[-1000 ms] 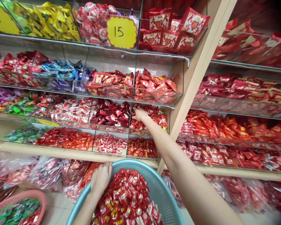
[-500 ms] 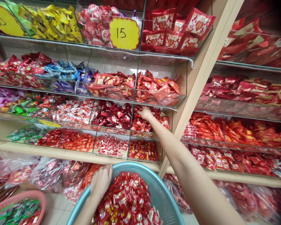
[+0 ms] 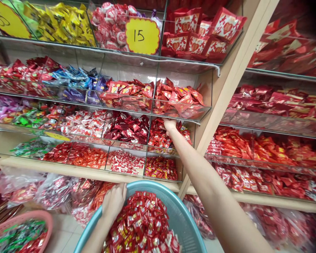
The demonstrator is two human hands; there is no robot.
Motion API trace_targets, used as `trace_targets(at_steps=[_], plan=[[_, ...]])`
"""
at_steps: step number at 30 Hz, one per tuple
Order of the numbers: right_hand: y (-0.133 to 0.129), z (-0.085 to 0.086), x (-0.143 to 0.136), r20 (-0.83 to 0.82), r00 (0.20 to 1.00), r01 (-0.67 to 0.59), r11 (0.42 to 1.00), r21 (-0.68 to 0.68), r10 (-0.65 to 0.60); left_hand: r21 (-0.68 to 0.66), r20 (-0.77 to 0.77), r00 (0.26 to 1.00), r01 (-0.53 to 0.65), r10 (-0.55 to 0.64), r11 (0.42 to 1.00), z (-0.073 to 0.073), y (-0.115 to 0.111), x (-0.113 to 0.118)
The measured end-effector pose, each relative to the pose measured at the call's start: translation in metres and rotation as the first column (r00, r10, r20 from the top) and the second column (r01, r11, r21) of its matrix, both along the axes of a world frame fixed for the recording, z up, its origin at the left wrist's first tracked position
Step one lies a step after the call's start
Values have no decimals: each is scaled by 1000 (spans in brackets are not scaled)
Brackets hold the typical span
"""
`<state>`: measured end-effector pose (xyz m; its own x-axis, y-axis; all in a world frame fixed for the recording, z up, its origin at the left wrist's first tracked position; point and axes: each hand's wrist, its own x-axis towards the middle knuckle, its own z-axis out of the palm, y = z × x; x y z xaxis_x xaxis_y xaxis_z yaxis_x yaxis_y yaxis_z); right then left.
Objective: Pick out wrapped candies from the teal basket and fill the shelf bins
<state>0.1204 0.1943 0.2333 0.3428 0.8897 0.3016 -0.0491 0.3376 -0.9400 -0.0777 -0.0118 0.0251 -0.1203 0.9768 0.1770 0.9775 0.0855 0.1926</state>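
My left hand (image 3: 115,199) is closed over the near-left rim of a large blue plastic basket (image 3: 191,218). Inside the basket lies a heap of small red wrapped candies (image 3: 144,218). My right hand (image 3: 170,125) reaches into a clear shelf compartment, touching the red wrapped candies (image 3: 158,137) in it. Its fingertips are hidden among the wrappers and under the shelf edge above, so its grip does not show. Dark red wrapped candies (image 3: 129,128) fill the compartment just left of it.
Tiered shelves with clear dividers hold many wrapped sweets. A wooden upright (image 3: 221,95) stands right of my arm. A yellow price card (image 3: 142,36) reads 15. At lower left on the floor is a pink basket (image 3: 46,219); bagged sweets (image 3: 55,191) lie under the shelves.
My right hand has shifted slightly right within the compartment, and its fingers appear more drawn in. My left hand stays on the basket rim. The view has moved a little.
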Motion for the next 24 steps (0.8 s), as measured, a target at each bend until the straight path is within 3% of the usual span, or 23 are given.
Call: trace_targets(at_steps=[5, 14, 20, 24], plan=[[-10, 3, 1, -187, 982, -53, 996, -65, 40, -3, 10, 1000, -8, 8, 1000, 0, -1, 0], [-28, 1, 10, -386, 914, -147, 989, -32, 123, 29, 14, 1000, 12, -13, 999, -1, 0, -1], [-51, -4, 21, -431, 881, -227, 974, -19, 197, 29, 9, 1000, 9, -9, 1000, -1, -1, -1], [-81, -9, 32, -424, 865, -298, 955, 0, 270, 8, -4, 1000, 2, -2, 1000, 1, -1, 1]])
